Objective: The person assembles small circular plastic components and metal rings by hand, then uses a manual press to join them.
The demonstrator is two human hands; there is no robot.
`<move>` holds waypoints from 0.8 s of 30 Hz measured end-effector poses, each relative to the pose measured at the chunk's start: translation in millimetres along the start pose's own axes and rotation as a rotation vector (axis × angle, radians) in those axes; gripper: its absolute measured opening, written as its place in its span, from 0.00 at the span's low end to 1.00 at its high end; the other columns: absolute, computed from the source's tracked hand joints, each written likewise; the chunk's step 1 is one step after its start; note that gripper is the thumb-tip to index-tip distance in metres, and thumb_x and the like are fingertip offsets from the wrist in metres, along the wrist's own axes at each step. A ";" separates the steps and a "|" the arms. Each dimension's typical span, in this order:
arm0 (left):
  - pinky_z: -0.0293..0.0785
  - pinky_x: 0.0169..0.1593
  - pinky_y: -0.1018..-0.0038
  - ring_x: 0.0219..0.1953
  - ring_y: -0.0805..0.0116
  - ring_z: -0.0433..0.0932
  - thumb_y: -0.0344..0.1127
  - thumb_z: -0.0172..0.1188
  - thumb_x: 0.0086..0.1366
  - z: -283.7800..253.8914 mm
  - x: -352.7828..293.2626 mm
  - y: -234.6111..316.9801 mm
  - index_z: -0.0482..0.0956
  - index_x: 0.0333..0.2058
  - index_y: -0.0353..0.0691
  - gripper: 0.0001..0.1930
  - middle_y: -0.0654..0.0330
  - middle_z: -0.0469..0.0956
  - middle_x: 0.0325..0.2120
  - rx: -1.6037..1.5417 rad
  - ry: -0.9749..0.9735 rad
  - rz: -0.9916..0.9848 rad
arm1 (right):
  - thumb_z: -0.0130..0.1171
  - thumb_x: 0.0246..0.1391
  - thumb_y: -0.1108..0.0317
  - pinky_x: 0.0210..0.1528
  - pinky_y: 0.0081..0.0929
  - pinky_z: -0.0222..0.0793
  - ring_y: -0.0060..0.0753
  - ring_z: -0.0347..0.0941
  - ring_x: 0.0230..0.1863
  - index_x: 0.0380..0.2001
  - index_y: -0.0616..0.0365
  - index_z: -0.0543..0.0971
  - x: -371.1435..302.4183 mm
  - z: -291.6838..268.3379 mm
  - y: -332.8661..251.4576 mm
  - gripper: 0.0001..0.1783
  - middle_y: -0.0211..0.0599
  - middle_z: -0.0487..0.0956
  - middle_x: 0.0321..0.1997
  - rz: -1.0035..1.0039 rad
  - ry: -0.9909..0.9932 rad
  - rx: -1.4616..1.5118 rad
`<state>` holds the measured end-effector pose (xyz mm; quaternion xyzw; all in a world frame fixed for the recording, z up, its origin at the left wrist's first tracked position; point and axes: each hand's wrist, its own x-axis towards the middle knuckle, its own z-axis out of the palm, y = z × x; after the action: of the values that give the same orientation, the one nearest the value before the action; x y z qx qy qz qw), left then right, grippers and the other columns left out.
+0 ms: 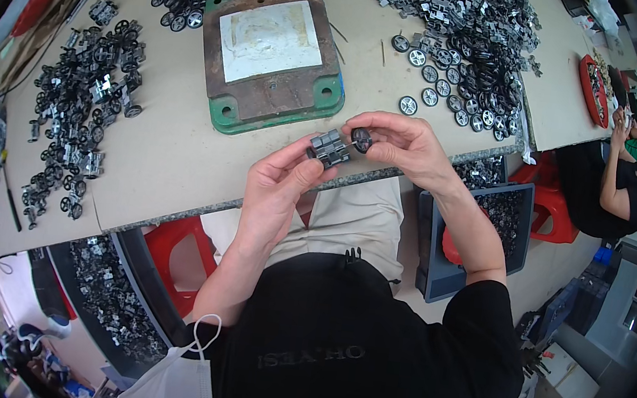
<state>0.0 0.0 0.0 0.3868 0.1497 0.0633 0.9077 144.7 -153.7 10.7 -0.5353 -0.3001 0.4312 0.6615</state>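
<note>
Over the table's front edge, my left hand (pixel 281 183) is closed on a small grey toy car chassis (pixel 330 148). Between the thumb and fingers of my right hand (pixel 411 148) is a small black wheel (pixel 361 139), held close beside the chassis at its right side. Whether the wheel's axle touches the chassis, I cannot tell. Just beyond both hands stands a green and brown metal press base (pixel 266 106) with a white pad (pixel 270 40) on top.
Loose wheels (pixel 457 89) and grey chassis parts (pixel 465 11) are heaped at the back right. Wheeled chassis (pixel 82 101) pile up on the left. Grey crates (pixel 513 245) of parts flank my legs. A person (pixel 612 177) sits at the far right near a red tray (pixel 594 90).
</note>
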 end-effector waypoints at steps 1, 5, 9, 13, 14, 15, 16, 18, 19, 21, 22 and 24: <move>0.75 0.46 0.70 0.42 0.66 0.75 0.27 0.51 0.61 0.6 -0.2 0.2 0.68 0.49 0.31 0.16 0.53 0.73 0.43 0.014 0.006 0.001 | 0.53 0.51 0.75 0.48 0.20 0.65 0.22 0.68 0.45 0.49 0.66 0.69 0.1 1.2 -1.0 0.19 0.36 0.73 0.46 0.002 -0.001 -0.001; 0.74 0.46 0.72 0.42 0.68 0.75 0.26 0.53 0.60 0.5 -2.2 -0.6 0.68 0.48 0.31 0.17 0.53 0.74 0.42 0.030 0.011 0.026 | 0.59 0.47 0.72 0.51 0.22 0.64 0.25 0.69 0.47 0.47 0.66 0.71 -0.3 3.7 -5.9 0.22 0.39 0.73 0.45 0.065 0.017 0.020; 0.74 0.46 0.73 0.41 0.69 0.75 0.26 0.55 0.58 1.9 -3.5 -2.5 0.69 0.48 0.31 0.18 0.54 0.74 0.41 0.131 0.041 0.046 | 0.57 0.50 0.71 0.44 0.18 0.67 0.21 0.70 0.41 0.44 0.64 0.74 -1.4 7.0 -6.3 0.17 0.35 0.75 0.39 0.009 0.039 -0.139; 0.74 0.46 0.73 0.39 0.70 0.75 0.25 0.57 0.57 -1.1 -3.0 -7.3 0.70 0.47 0.31 0.18 0.55 0.75 0.40 0.251 0.093 0.072 | 0.55 0.53 0.68 0.30 0.14 0.65 0.15 0.69 0.29 0.39 0.63 0.77 -1.2 17.6 -1.4 0.12 0.27 0.77 0.28 0.224 0.201 -0.197; 0.74 0.46 0.73 0.39 0.70 0.76 0.24 0.57 0.56 -2.5 -2.3 -8.3 0.70 0.47 0.31 0.18 0.55 0.75 0.39 0.237 0.088 0.098 | 0.55 0.54 0.66 0.28 0.13 0.64 0.14 0.69 0.28 0.37 0.63 0.78 -0.3 18.7 0.9 0.12 0.25 0.77 0.24 0.226 0.237 -0.228; 0.74 0.46 0.73 0.39 0.70 0.76 0.24 0.57 0.56 -1.9 -2.6 -8.3 0.70 0.47 0.31 0.18 0.55 0.75 0.39 0.237 0.089 0.099 | 0.55 0.54 0.66 0.28 0.13 0.64 0.14 0.69 0.28 0.37 0.63 0.78 0.3 18.7 1.8 0.12 0.25 0.77 0.24 0.225 0.236 -0.229; 0.73 0.45 0.76 0.38 0.72 0.75 0.24 0.57 0.57 -0.6 -3.1 -8.4 0.70 0.47 0.30 0.18 0.56 0.76 0.38 0.181 0.106 0.097 | 0.54 0.54 0.65 0.27 0.12 0.64 0.14 0.69 0.28 0.39 0.62 0.77 1.3 18.9 2.4 0.13 0.26 0.77 0.26 0.197 0.225 -0.288; 0.72 0.44 0.79 0.37 0.74 0.75 0.23 0.56 0.57 -1.5 -3.3 -7.8 0.70 0.47 0.30 0.18 0.57 0.76 0.36 0.126 0.123 0.097 | 0.53 0.55 0.64 0.27 0.11 0.64 0.13 0.69 0.29 0.40 0.61 0.77 3.2 19.1 0.5 0.14 0.27 0.77 0.28 0.165 0.213 -0.347; 0.73 0.45 0.77 0.38 0.72 0.75 0.23 0.56 0.57 -3.6 -2.8 -8.1 0.70 0.47 0.30 0.17 0.55 0.76 0.38 0.055 0.118 0.088 | 0.54 0.54 0.65 0.28 0.12 0.64 0.14 0.70 0.30 0.41 0.62 0.76 3.6 18.9 -3.4 0.14 0.29 0.77 0.30 0.174 0.214 -0.253; 0.73 0.46 0.75 0.40 0.71 0.75 0.24 0.55 0.58 -5.5 -0.9 -8.0 0.69 0.47 0.30 0.17 0.54 0.75 0.40 -0.011 0.107 0.083 | 0.55 0.54 0.67 0.29 0.12 0.65 0.15 0.70 0.31 0.42 0.62 0.75 4.3 20.1 -1.8 0.14 0.30 0.76 0.32 0.175 0.216 -0.162; 0.73 0.47 0.74 0.41 0.69 0.75 0.23 0.54 0.58 -3.9 0.5 -8.5 0.69 0.47 0.30 0.17 0.54 0.74 0.41 -0.121 0.065 0.073 | 0.55 0.53 0.69 0.30 0.13 0.65 0.15 0.70 0.31 0.42 0.62 0.75 1.6 22.4 6.7 0.14 0.31 0.76 0.32 0.111 0.184 -0.101; 0.72 0.48 0.73 0.44 0.68 0.73 0.24 0.52 0.60 -2.7 0.6 -10.8 0.67 0.48 0.30 0.16 0.53 0.72 0.43 -0.258 -0.027 0.046 | 0.57 0.50 0.74 0.32 0.15 0.67 0.16 0.70 0.31 0.38 0.65 0.75 -0.1 33.0 14.2 0.11 0.30 0.75 0.31 -0.024 0.224 -0.105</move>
<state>-0.3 -5.5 -9.7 0.2708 0.1192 0.0975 0.9502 112.7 -138.2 5.1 -0.6104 -0.2528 0.3443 0.6671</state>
